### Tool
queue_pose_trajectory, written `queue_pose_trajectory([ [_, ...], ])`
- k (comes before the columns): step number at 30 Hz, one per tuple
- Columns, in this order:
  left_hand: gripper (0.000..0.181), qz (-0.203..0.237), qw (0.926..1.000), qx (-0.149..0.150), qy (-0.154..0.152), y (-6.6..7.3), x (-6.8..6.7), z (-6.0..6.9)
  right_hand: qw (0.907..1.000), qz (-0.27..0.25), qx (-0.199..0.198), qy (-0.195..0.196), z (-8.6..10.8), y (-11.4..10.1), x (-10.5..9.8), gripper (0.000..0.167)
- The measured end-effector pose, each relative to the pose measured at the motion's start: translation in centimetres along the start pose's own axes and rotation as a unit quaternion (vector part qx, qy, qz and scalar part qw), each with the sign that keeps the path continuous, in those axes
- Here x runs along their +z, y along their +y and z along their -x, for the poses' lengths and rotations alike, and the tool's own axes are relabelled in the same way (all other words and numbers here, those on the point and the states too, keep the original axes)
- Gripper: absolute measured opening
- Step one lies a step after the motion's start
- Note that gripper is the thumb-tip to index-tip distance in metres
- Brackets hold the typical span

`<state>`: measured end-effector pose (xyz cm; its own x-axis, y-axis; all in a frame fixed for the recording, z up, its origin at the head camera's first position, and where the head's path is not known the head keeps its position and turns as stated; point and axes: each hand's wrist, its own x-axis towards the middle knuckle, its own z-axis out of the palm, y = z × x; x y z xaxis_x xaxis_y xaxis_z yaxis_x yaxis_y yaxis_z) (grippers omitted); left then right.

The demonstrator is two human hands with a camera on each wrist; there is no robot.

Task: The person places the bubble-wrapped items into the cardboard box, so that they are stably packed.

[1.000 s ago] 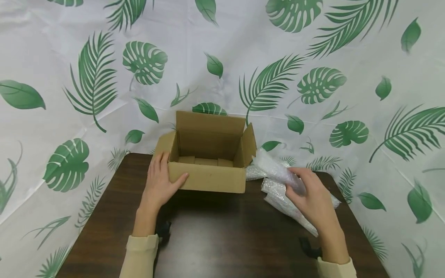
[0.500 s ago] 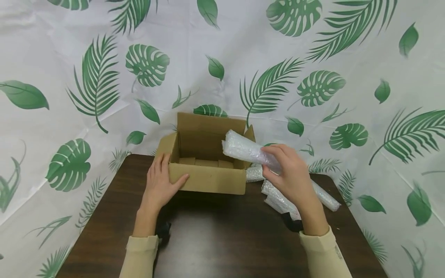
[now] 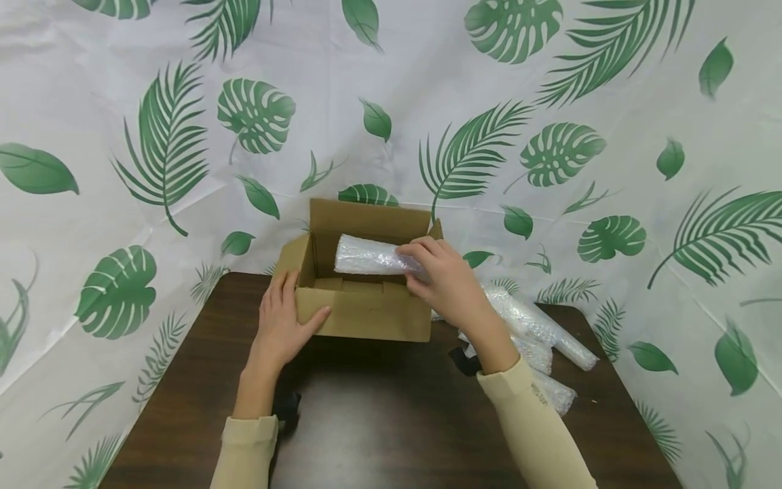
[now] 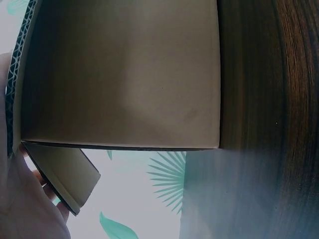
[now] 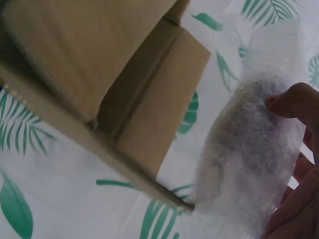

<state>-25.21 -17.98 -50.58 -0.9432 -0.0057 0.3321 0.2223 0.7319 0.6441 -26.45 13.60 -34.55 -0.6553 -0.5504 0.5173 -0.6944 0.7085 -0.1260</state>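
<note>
An open cardboard box (image 3: 365,316) sits toward the back of the table with its flaps raised. My left hand (image 3: 282,333) grips its front left corner, thumb on the front wall and fingers over the left flap. In the left wrist view, part of that hand (image 4: 32,204) shows beside the box's front panel (image 4: 124,74). My right hand (image 3: 449,285) pinches one end of a bubble-wrapped roll (image 3: 366,256), which lies sideways over the box opening. The right wrist view shows the thumb pressing the bubble wrap (image 5: 244,149); what is wrapped inside is blurred.
Several other bubble-wrapped rolls (image 3: 544,326) lie in a pile on the right side of the dark wooden table (image 3: 366,421), partly behind my right forearm. A white leaf-print sheet (image 3: 379,88) hangs close behind the box.
My right hand has lifted the bubble-wrapped roll from the pile and carried it left, over the box. My left hand has stayed on the box corner.
</note>
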Motion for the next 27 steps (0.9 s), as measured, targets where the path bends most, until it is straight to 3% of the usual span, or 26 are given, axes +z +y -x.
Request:
queue_pose_trajectory([
  [6,0.102,-0.004,1.0000,0.000,0.004,0.0,-0.1,0.0,0.9986,0.038,-0.030,-0.022,-2.1,-0.5,1.8,0.039],
  [14,0.104,-0.009,0.9999,-0.003,-0.003,0.4,-0.2,0.2,0.9917,0.035,0.026,-0.121,-3.8,-0.4,4.9,0.037],
  [17,0.103,-0.012,0.9999,-0.004,-0.004,0.3,-0.2,0.2,0.9813,0.016,0.072,-0.178,-4.3,-0.1,5.9,0.036],
  [21,0.102,-0.014,0.9999,-0.003,-0.001,0.2,-0.2,0.2,0.9595,-0.026,0.121,-0.253,-5.3,0.6,7.2,0.033],
  [27,0.102,-0.008,1.0000,-0.002,0.003,0.1,0.0,0.1,0.9308,-0.080,0.131,-0.332,-6.7,1.2,8.6,0.031],
])
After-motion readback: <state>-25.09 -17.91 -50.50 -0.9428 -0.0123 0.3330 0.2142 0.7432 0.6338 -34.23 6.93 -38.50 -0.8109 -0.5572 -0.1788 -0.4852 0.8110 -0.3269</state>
